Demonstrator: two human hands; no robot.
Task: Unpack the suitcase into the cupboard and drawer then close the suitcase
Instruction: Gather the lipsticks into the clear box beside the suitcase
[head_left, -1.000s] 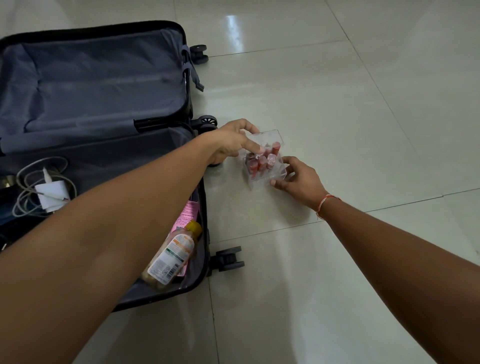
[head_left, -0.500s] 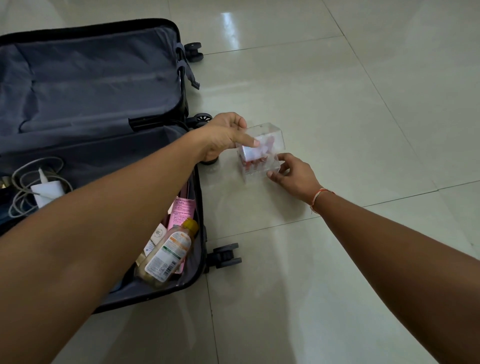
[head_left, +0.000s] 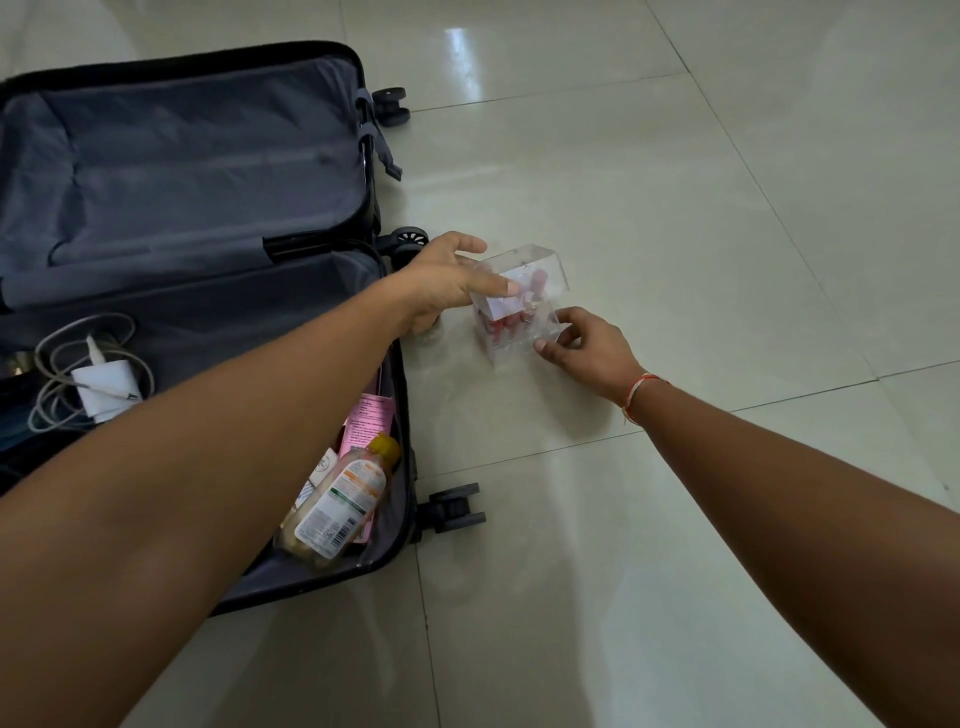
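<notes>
Suitcase (head_left: 197, 249) lies open on the floor (head_left: 675, 519), lid half bare, lower half still holding a charger (head_left: 106, 389), a bottle (head_left: 343, 499) and a pink carton (head_left: 371, 421). Clear box (head_left: 519, 304) of small red-pink items (lipsticks or nail polish, can't tell) stands on the floor just beside the suitcase's right edge. Left hand (head_left: 447, 286) has fingers on the box's near top-left corner, thumb spread, a light touch rather than a full grasp. Right hand (head_left: 587, 348) pinches the box's lower right corner with fingertips. Step in hand, judged: taking the box out, mid-unpack, well short of done. Next move likely needs a firm two-sided grip, kept level so contents don't tip, then carrying to cupboard or drawer (neither in view).
</notes>
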